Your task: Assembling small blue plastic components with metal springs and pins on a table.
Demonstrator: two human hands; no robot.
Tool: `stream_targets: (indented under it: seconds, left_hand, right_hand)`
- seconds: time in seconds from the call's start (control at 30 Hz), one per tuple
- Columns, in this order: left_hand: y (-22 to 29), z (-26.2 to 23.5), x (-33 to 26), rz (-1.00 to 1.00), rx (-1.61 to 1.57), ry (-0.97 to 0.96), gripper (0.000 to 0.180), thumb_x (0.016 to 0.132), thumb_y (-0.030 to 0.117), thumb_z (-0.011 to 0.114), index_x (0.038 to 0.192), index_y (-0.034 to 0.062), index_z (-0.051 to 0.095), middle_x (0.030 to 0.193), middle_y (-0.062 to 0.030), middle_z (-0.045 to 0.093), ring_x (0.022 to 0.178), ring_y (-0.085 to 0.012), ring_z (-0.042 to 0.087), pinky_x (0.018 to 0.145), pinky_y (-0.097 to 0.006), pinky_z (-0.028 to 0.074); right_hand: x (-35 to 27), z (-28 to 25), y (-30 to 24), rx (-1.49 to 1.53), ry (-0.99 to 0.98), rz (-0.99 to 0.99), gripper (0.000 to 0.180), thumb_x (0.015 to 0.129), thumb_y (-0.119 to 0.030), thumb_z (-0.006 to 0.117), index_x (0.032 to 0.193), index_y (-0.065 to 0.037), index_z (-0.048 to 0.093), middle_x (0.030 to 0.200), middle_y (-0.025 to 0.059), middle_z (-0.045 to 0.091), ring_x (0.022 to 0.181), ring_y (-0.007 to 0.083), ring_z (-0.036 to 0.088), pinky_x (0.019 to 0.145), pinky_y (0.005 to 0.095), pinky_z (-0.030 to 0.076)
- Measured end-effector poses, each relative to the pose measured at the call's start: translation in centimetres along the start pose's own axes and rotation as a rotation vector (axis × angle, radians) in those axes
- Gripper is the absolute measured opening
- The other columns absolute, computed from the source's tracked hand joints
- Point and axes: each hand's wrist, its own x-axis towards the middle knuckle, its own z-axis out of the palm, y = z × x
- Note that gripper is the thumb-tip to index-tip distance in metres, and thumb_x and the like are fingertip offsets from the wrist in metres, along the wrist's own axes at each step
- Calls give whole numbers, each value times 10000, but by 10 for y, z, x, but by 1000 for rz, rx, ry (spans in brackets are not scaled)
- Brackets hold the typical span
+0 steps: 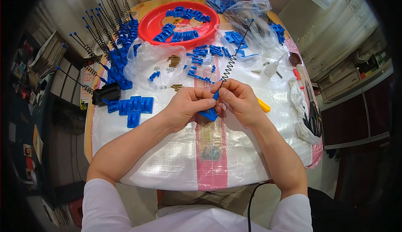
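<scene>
Blue part (212,115) between the fingers (205,103)

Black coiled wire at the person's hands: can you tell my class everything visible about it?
The black coiled wire looks like thin metal. Its lower visible stretch is wound into an open spring; above that it runs straight to a small blue tip. It slants up and to the right, crossing the view of a clear plastic container. Its hidden bottom end sits in the fingertips of the right hand, beside the left hand.
</scene>
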Motion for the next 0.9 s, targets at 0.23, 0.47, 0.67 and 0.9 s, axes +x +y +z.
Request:
stream_targets:
  seconds: [0.23, 0.47, 0.67, 0.9]
  left_hand:
    - [0, -2, 0, -20, -14, 7, 170, 917, 157, 694, 1013, 17, 692, 937, -103, 735, 800, -150, 719, 682, -297, 599]
    - [-1, -7, 0, -14, -94, -43, 174, 937, 118, 673, 1025, -29, 707, 945, -124, 742, 852, -158, 717, 803, -277, 577]
    - [-2, -8, 2, -24, -106, -40, 171, 937, 120, 673, 1025, -23, 707, 938, -124, 743, 845, -154, 716, 784, -274, 577]
    - [4, -2, -1, -38, -61, -10, 115, 922, 83, 686, 974, -19, 691, 926, -117, 735, 851, -166, 713, 809, -288, 574]
  right_hand:
    - [-1, 3, -1, -89, 12, -27, 171, 1012, -144, 595, 1085, 2, 642, 832, 14, 649, 666, 54, 595, 538, 210, 455]
    - [-1, 5, -3, -82, -5, 17, 173, 1014, -147, 586, 1093, -4, 642, 823, 7, 651, 710, 51, 601, 614, 194, 471]
    - [-1, 4, -2, -130, 8, -9, 175, 1013, -154, 587, 1093, -9, 645, 817, 0, 652, 710, 50, 597, 610, 199, 470]
    - [-2, 6, 2, -46, 18, -29, 172, 1011, -143, 592, 1098, -6, 649, 834, 8, 646, 696, 55, 585, 587, 207, 460]
